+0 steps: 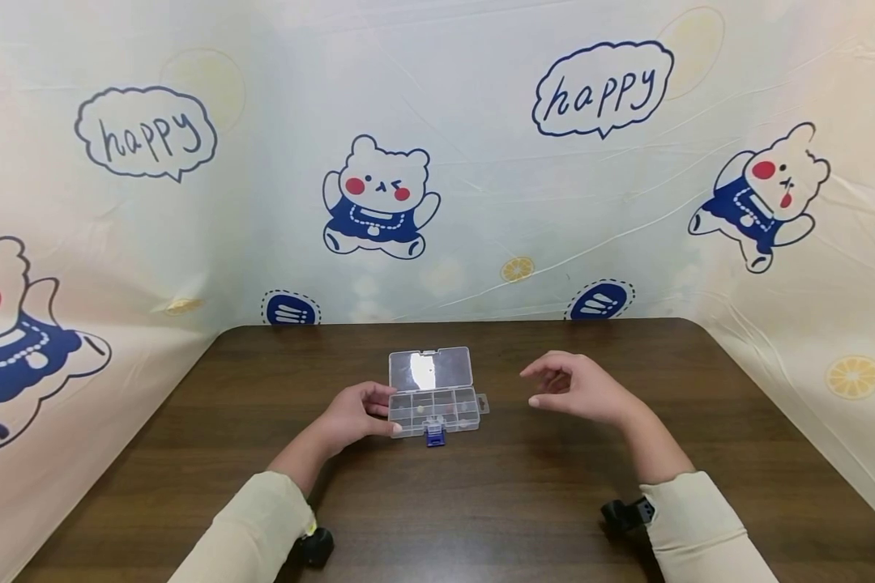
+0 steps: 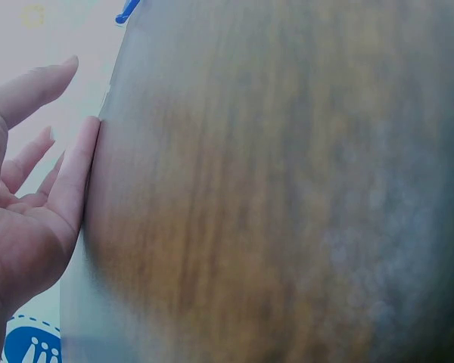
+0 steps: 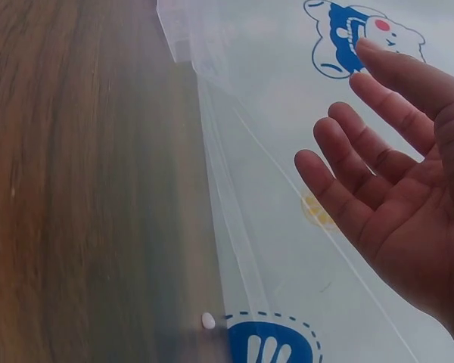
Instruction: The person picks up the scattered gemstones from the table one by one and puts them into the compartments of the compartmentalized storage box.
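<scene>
A clear plastic compartment box [image 1: 445, 421] sits on the table with its clear lid [image 1: 430, 370] raised at the back and a blue latch [image 1: 435, 436] at its front. One small pale bit [image 1: 420, 409] shows inside it; other contents are too small to make out. My left hand [image 1: 353, 417] is at the box's left side, thumb tip right at the front left corner, fingers fairly straight. To the right of the box, above the table, my right hand [image 1: 579, 389] has its fingers loosely bent and apart, with nothing held.
The brown wooden table [image 1: 481, 518] reaches back to a printed cloth [image 1: 481, 202] with bears and speech bubbles. In the right wrist view, a small white oval piece [image 3: 208, 321] lies on the table. A clear hanging tab [image 1: 483, 403] sticks out from the box's right side.
</scene>
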`<control>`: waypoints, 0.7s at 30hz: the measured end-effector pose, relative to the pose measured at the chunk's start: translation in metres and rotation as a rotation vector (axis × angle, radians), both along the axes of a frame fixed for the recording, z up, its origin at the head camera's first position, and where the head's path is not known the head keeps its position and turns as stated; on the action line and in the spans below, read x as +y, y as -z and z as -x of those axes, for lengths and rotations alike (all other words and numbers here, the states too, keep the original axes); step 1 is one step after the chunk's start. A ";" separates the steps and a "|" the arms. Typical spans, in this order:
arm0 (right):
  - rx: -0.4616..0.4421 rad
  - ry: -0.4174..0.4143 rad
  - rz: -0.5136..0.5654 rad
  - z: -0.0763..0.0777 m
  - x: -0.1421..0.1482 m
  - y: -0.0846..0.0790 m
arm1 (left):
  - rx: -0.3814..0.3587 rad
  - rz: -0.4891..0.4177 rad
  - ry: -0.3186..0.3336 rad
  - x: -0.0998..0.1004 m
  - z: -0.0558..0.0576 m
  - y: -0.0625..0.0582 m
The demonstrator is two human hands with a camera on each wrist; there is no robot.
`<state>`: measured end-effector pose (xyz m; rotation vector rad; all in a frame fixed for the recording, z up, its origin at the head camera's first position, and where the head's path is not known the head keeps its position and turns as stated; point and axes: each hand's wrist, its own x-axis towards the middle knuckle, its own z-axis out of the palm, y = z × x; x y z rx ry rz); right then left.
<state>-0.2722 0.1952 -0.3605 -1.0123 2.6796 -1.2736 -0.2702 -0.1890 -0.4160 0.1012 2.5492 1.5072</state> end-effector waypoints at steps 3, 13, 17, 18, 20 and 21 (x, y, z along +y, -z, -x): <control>0.011 0.005 0.002 -0.001 0.003 0.000 | -0.002 0.003 -0.002 0.000 -0.001 -0.001; 0.020 0.027 0.014 -0.004 0.012 0.001 | 0.007 0.010 -0.004 0.000 -0.001 0.000; 0.013 0.037 0.020 -0.004 0.015 0.002 | 0.005 0.008 -0.004 0.000 -0.001 -0.001; 0.017 0.037 0.020 -0.004 0.016 0.002 | 0.005 0.007 -0.005 0.000 -0.001 -0.001; 0.022 0.040 0.021 -0.004 0.018 0.002 | 0.003 0.007 -0.005 0.000 -0.001 -0.001; 0.022 0.042 0.021 -0.004 0.019 0.002 | 0.002 0.008 -0.005 0.001 -0.001 -0.001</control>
